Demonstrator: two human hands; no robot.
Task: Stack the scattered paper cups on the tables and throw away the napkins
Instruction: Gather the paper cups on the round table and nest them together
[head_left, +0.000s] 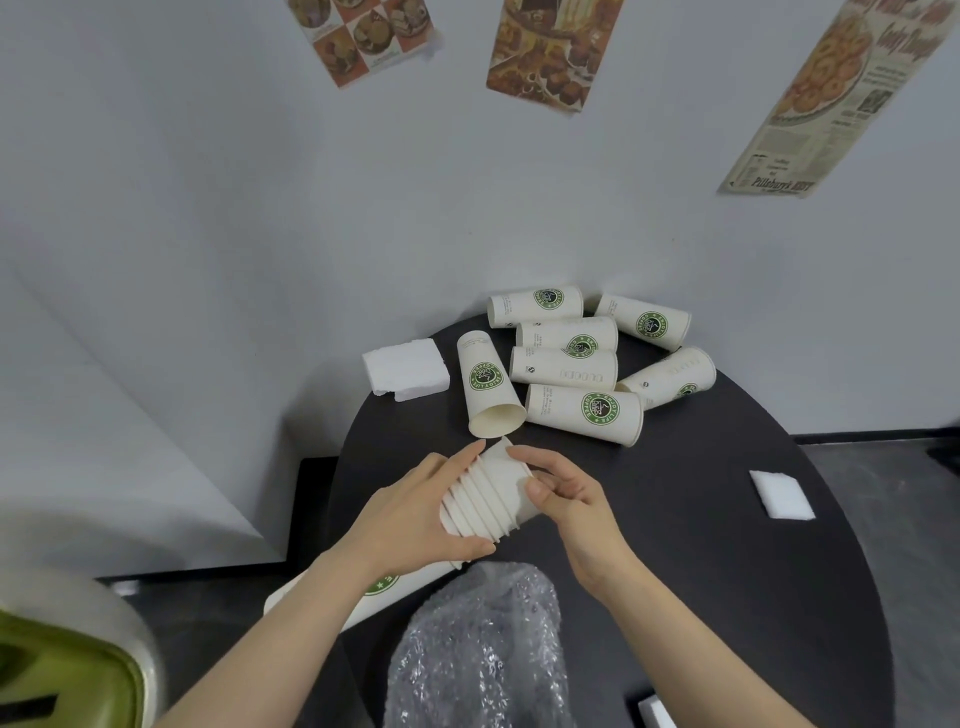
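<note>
A stack of nested white paper cups (485, 506) lies tilted over the near part of the round black table (727, 519), its rims fanned out. My left hand (415, 512) grips the stack from the left. My right hand (563, 496) pinches the topmost cup of the stack. Several loose cups with green logos (582, 374) lie on their sides at the far side of the table. One white napkin pad (408, 369) sits at the table's far left edge, another (782, 493) at the right.
A crumpled clear plastic bag (483, 649) lies at the table's near edge. A grey wall with food posters stands just behind the table. A green-lined bin (62, 670) shows at bottom left. A white napkin corner (657, 714) peeks in at the bottom.
</note>
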